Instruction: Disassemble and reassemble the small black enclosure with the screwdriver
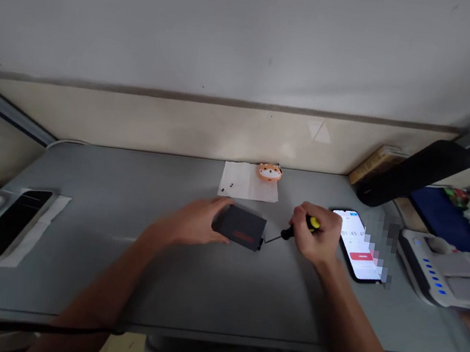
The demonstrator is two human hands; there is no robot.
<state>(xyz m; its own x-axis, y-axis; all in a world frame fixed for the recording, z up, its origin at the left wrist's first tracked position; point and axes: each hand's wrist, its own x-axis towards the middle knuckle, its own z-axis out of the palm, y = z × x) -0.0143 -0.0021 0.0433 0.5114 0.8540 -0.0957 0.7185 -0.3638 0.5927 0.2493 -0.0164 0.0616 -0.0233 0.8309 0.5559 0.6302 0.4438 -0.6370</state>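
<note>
A flat, dark grey rectangular box (239,226), with a dull red marking (244,236) and a small black piece (260,244) at its right end, is over the middle of the grey desk (199,289). The left hand (196,220) is clamped on its left end; the right hand (317,234) grips a black-and-yellow screwdriver (287,232), tip just beside the black piece. Beyond, white paper (243,178) bears an orange animal-faced case (269,172) and at least 2 dark specks (222,189), possibly screws.
</note>
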